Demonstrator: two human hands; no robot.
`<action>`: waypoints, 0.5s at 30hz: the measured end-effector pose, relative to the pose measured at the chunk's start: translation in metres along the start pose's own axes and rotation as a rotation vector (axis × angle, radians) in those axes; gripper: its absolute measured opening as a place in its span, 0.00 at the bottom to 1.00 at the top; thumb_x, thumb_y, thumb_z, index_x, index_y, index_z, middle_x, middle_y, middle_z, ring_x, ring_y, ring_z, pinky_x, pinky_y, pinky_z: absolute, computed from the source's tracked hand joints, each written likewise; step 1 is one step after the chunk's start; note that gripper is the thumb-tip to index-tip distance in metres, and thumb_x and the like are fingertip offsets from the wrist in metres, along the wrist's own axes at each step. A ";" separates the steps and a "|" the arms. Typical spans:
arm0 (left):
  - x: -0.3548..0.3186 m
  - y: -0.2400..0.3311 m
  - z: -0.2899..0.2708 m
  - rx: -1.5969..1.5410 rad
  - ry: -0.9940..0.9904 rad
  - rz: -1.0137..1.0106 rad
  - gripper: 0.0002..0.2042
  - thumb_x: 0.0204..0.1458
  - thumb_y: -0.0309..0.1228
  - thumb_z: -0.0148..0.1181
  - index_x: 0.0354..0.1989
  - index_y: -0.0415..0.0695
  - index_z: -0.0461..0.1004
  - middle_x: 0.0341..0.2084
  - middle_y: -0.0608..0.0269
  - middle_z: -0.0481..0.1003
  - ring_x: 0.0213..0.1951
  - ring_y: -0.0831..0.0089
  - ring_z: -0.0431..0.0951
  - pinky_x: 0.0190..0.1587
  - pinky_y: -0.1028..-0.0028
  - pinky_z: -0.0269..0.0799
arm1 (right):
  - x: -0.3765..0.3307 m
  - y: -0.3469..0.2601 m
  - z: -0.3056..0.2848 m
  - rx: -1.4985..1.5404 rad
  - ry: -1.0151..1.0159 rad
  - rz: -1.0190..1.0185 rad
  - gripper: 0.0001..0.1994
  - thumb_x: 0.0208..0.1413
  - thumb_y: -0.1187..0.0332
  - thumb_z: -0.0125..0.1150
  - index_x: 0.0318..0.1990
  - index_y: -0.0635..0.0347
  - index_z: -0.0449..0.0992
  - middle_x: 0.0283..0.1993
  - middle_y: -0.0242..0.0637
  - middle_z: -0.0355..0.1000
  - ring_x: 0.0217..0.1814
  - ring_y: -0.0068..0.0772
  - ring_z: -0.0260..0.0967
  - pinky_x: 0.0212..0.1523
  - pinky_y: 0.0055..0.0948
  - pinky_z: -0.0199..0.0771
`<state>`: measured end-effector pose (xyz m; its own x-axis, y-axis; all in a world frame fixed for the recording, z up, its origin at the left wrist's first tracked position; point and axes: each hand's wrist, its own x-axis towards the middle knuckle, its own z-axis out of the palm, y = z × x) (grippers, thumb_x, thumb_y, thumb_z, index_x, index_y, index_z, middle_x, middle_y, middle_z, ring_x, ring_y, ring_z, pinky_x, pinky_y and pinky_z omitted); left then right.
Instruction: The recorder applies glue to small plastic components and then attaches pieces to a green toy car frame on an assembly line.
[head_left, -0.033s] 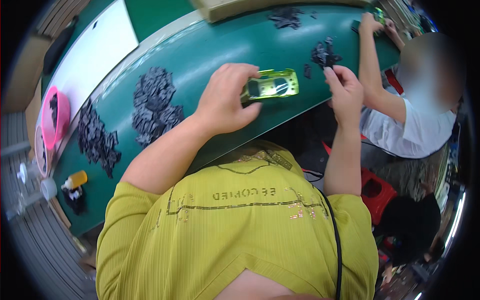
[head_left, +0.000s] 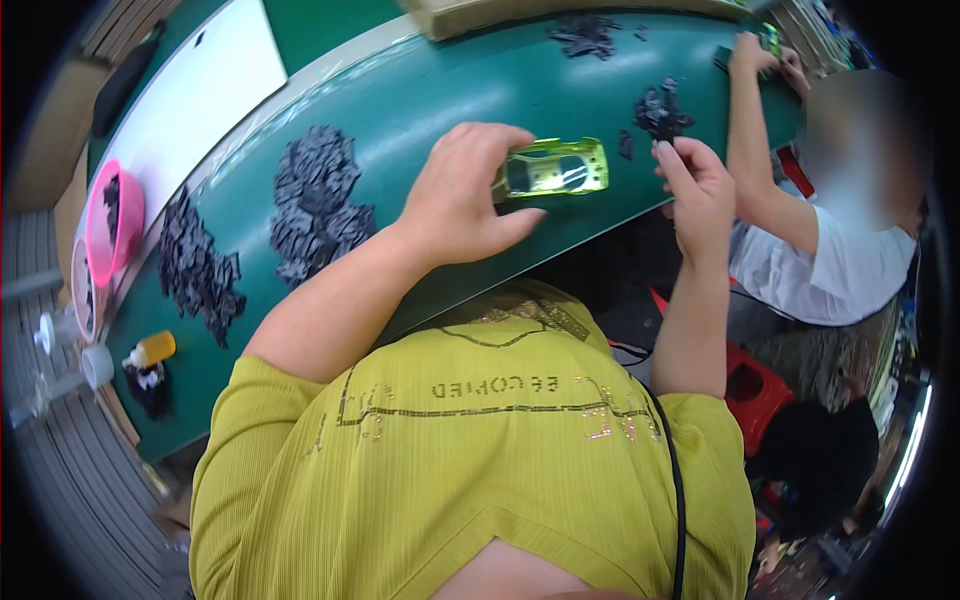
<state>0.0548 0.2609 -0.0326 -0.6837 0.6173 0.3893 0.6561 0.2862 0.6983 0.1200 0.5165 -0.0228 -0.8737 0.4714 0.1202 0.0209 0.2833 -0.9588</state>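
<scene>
Left hand (head_left: 460,195), palm down, fingers curled in a grip, forearm bare and reaching forward. Right hand (head_left: 700,190) raised beside it, fingers (head_left: 672,160) pinched together, forearm nearly upright.

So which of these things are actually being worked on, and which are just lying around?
In hand:
- left hand grips the yellow-green toy car
- right hand pinches a small dark part beside the car

Lying about:
- piles of dark parts on the green table
- pink bowl
- small yellow bottle
- co-worker's hands at the far end
</scene>
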 end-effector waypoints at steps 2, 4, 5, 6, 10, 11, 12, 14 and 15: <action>0.000 -0.001 -0.001 0.011 0.014 -0.001 0.27 0.38 0.31 0.68 0.50 0.42 0.67 0.44 0.52 0.71 0.45 0.55 0.69 0.47 0.65 0.66 | -0.015 -0.028 0.008 0.039 -0.102 0.096 0.04 0.53 0.74 0.60 0.34 0.64 0.76 0.28 0.26 0.72 0.29 0.12 0.65 0.30 0.14 0.63; 0.003 0.000 0.000 0.054 0.219 0.146 0.25 0.38 0.27 0.67 0.49 0.41 0.69 0.45 0.53 0.71 0.46 0.56 0.70 0.46 0.64 0.67 | -0.023 -0.038 0.013 0.145 -0.412 0.077 0.03 0.52 0.74 0.60 0.32 0.64 0.75 0.26 0.25 0.69 0.28 0.12 0.63 0.30 0.14 0.61; 0.003 0.003 -0.002 0.063 0.221 0.137 0.25 0.38 0.27 0.67 0.49 0.41 0.69 0.45 0.53 0.71 0.46 0.56 0.70 0.46 0.64 0.67 | -0.026 -0.045 0.017 0.048 -0.531 -0.017 0.02 0.51 0.75 0.60 0.31 0.64 0.74 0.24 0.23 0.66 0.27 0.11 0.60 0.29 0.13 0.60; 0.004 0.005 -0.003 0.028 0.200 0.251 0.23 0.37 0.24 0.66 0.46 0.41 0.71 0.43 0.54 0.72 0.43 0.57 0.72 0.43 0.65 0.69 | -0.033 -0.044 0.026 0.146 -0.591 0.008 0.02 0.50 0.75 0.60 0.30 0.64 0.74 0.23 0.22 0.65 0.25 0.11 0.59 0.27 0.13 0.58; -0.001 -0.001 0.000 -0.014 0.205 0.461 0.18 0.33 0.18 0.63 0.38 0.40 0.76 0.35 0.57 0.76 0.33 0.61 0.76 0.34 0.67 0.72 | -0.028 -0.044 0.035 0.210 -0.737 0.205 0.02 0.49 0.76 0.59 0.28 0.64 0.73 0.23 0.23 0.66 0.24 0.11 0.59 0.25 0.14 0.58; -0.001 -0.002 0.003 0.007 0.249 0.461 0.14 0.35 0.21 0.65 0.34 0.42 0.76 0.29 0.61 0.75 0.28 0.63 0.75 0.32 0.68 0.72 | -0.029 -0.043 0.038 0.237 -0.716 0.237 0.02 0.49 0.76 0.59 0.28 0.63 0.73 0.23 0.24 0.67 0.24 0.10 0.60 0.25 0.14 0.58; 0.000 -0.003 0.001 0.008 0.255 0.468 0.14 0.35 0.21 0.65 0.34 0.42 0.76 0.29 0.61 0.75 0.28 0.63 0.75 0.32 0.68 0.72 | -0.033 -0.043 0.041 0.220 -0.670 0.210 0.02 0.50 0.76 0.59 0.29 0.63 0.73 0.23 0.24 0.68 0.24 0.11 0.61 0.25 0.14 0.59; -0.001 0.001 -0.001 0.026 0.170 0.434 0.13 0.35 0.22 0.65 0.34 0.43 0.76 0.30 0.61 0.75 0.29 0.64 0.75 0.33 0.68 0.71 | -0.032 -0.040 0.040 0.250 -0.723 0.242 0.02 0.51 0.74 0.58 0.30 0.63 0.73 0.24 0.28 0.70 0.24 0.14 0.65 0.25 0.15 0.63; -0.001 0.006 0.001 0.014 0.204 0.402 0.16 0.34 0.19 0.63 0.37 0.42 0.75 0.30 0.59 0.75 0.28 0.62 0.75 0.30 0.69 0.70 | -0.031 -0.040 0.038 0.245 -0.721 0.234 0.02 0.51 0.74 0.58 0.30 0.63 0.73 0.24 0.28 0.70 0.24 0.14 0.65 0.25 0.15 0.63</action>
<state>0.0598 0.2629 -0.0292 -0.4216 0.5247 0.7396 0.8859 0.0640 0.4595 0.1273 0.4590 0.0017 -0.9608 -0.1844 -0.2069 0.2082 0.0126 -0.9780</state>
